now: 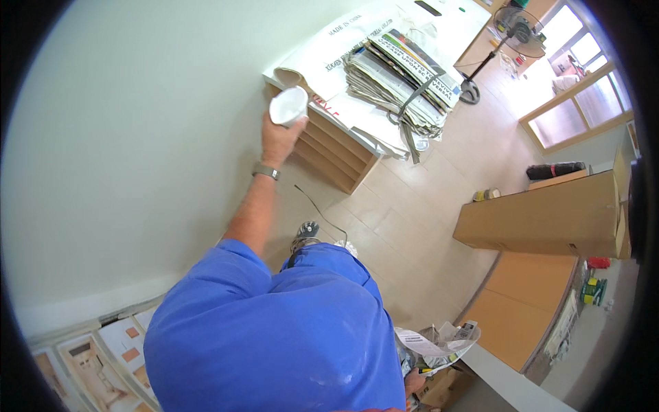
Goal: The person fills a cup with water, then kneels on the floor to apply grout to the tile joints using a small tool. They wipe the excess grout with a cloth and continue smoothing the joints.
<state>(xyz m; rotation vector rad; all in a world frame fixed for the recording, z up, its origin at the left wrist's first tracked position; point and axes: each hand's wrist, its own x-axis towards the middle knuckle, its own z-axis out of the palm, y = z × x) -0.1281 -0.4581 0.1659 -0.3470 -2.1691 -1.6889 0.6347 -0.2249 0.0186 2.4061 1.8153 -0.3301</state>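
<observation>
My left hand (278, 144) grips a small white cup (288, 105) beside the near corner of a pale wooden slatted unit (333, 154). On that unit lie large white printed sacks or sheets (326, 48) and a strapped bundle of newspapers (405, 72). At the lower right my right hand (413, 382), mostly hidden by my blue-clad body, has its fingers curled at crumpled paper or plastic (436, 336) with a small yellow-and-black item next to them; what exactly it grips is unclear.
A long cardboard box (535, 213) and orange-brown boards (518, 309) are at right. A standing fan (518, 34) and glazed wooden partition (576, 110) are farther back. A thin cable (319, 209) crosses the tiled floor (405, 226) near my feet. Printed panels (96, 364) lie at lower left along the wall.
</observation>
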